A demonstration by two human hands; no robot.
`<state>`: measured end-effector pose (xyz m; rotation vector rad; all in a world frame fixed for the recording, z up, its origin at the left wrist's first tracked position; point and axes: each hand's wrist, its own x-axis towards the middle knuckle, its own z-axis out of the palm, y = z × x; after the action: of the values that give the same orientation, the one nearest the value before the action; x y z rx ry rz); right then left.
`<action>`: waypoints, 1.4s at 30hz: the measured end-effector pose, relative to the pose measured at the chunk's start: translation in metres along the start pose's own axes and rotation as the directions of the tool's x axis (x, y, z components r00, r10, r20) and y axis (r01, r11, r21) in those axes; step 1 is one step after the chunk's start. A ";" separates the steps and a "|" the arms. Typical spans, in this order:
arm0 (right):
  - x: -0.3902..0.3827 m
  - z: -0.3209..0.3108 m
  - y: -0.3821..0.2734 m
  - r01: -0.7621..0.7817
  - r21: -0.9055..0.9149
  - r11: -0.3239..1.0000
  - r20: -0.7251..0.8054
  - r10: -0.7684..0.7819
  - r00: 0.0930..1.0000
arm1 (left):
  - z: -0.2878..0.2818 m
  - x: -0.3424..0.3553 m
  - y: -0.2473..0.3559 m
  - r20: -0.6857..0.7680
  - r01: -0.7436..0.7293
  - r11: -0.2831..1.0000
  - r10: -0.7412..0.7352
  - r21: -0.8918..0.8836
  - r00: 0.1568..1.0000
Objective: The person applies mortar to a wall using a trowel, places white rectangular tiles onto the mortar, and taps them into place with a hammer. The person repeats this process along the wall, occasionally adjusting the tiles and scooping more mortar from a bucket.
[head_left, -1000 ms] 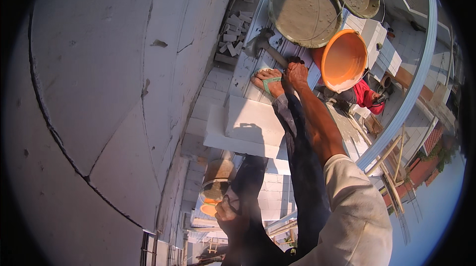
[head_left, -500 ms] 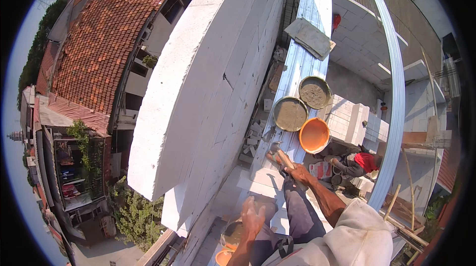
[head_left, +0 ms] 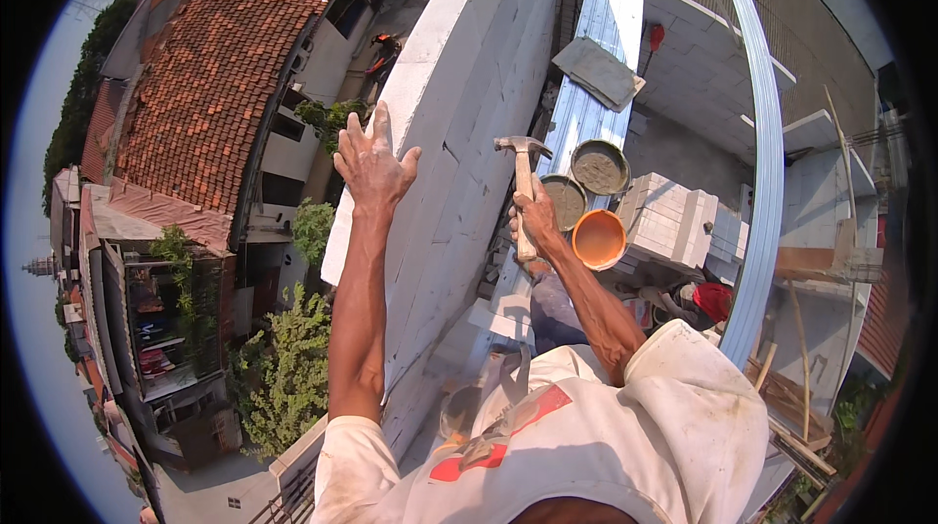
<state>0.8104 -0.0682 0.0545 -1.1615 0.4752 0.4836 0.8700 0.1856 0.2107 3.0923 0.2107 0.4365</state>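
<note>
With its fingers spread, my left hand (head_left: 373,167) is at the top edge of a white block wall (head_left: 489,84); whether the palm presses on the block I cannot tell. My right hand (head_left: 535,219) grips the wooden handle of a claw hammer (head_left: 524,172), held up to the right of the wall with its metal head at the top. Beyond the right hand, two round tubs of grey mortar (head_left: 600,168) and an orange bucket (head_left: 598,240) stand close together. The hammer and right hand partly cover the nearer tub (head_left: 563,197).
Metal planks (head_left: 598,11) run along the wall, with a grey board (head_left: 598,73) across them. Stacked white blocks (head_left: 664,221) stand to the right, near another person in red (head_left: 711,301). A long metal channel (head_left: 764,163) rises at right. Left of the wall is a drop toward trees (head_left: 283,373).
My left hand has risen from low by my legs to the wall's top edge. The right hand has lifted the hammer from near the planks. My body has leaned toward the wall.
</note>
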 end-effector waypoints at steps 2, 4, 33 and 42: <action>0.027 0.026 -0.021 0.050 0.034 0.998 -0.016 -0.049 0.999 | 0.005 0.008 -0.002 0.103 0.040 0.997 -0.033 -0.070 0.994; 0.045 0.045 -0.043 0.062 0.118 0.991 -0.063 -0.055 0.996 | 0.011 0.009 0.003 0.168 0.063 0.996 -0.051 -0.065 0.984; 0.076 0.104 -0.118 0.085 0.271 0.959 0.012 -0.092 0.996 | 0.008 0.019 0.008 0.262 0.195 0.979 -0.175 -0.052 0.949; 0.071 0.104 -0.122 0.111 0.248 0.962 0.006 -0.116 0.993 | 0.005 0.018 0.006 0.282 0.231 0.971 -0.204 -0.066 0.937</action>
<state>0.9492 -0.0016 0.1371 -0.9361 0.4357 0.3261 0.8897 0.1826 0.2108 2.9413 0.5020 0.0099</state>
